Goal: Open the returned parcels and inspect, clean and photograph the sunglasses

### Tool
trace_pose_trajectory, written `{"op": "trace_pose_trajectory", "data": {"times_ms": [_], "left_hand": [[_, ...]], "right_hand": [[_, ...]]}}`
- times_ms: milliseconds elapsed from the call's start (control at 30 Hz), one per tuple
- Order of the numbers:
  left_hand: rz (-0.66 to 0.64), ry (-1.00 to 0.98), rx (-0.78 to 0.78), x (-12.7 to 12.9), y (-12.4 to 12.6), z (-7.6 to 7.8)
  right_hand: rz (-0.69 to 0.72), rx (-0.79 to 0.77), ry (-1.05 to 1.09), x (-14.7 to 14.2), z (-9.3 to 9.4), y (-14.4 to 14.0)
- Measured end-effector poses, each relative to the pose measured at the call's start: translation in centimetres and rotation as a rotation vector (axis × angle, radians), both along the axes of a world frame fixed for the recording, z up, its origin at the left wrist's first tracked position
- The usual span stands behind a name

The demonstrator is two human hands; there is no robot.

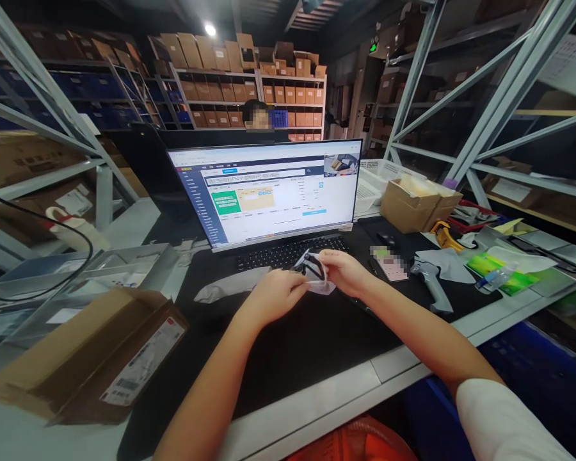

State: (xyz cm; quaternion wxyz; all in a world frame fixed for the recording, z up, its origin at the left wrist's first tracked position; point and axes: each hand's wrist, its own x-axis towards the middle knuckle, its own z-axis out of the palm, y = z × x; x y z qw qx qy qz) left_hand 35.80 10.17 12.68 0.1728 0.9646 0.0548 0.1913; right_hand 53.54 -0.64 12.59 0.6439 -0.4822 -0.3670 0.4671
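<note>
Between my hands, in front of the keyboard point(249, 261), is a small clear plastic bag point(322, 286) with something black inside that I cannot make out. My left hand point(281, 293) pinches its left side, fingers closed. At its upper right edge, my right hand point(342, 267) grips the bag between thumb and fingers. A long grey-white wrapped packet point(230, 285) lies on the black mat point(288, 346), just left of my left hand. Behind the keyboard stands a lit monitor point(273, 198).
An opened cardboard box point(91, 352) sits at the left, beside grey trays point(144, 266). On the right lie a phone point(391, 264), a barcode scanner point(432, 285), a yellow tape dispenser point(445, 237) and a green packet point(502, 272). Another cardboard box point(410, 205) stands behind them. A person point(256, 115) is beyond the monitor.
</note>
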Motion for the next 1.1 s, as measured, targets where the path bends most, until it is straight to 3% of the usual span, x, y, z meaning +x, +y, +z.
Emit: {"op": "trace_pose_trajectory", "data": {"times_ms": [167, 433, 667, 800, 933, 1000, 1100], "left_hand": [[0.054, -0.122, 0.104, -0.3, 0.5, 0.4], [0.121, -0.171, 0.2, -1.4, 0.9, 1.2], [0.116, -0.33, 0.068, -1.6, 0.6, 1.6], [0.083, -0.475, -0.058, -0.5, -0.5, 0.7], [0.009, -0.471, -0.071, 1.6, -2.4, -1.2], [-0.056, -0.458, -0.076, 2.7, -3.2, -2.0], [-0.068, -0.432, -0.179, 3.3, -3.3, -2.3]], "right_hand": [[-0.1, 0.008, -0.125, 0.6, -0.8, 0.5], [-0.096, 0.033, -0.199, 0.6, -0.4, 0.5], [-0.06, 0.129, -0.124, 1.1, -0.2, -0.9], [-0.109, 0.207, -0.114, 1.4, -2.2, -1.6], [0.091, 0.142, -0.299, 0.6, -4.7, -2.4], [0.118, 0.083, -0.378, 0.0, -5.2, -2.9], [0.053, 0.034, -0.432, -0.3, -5.1, -3.7]]}}
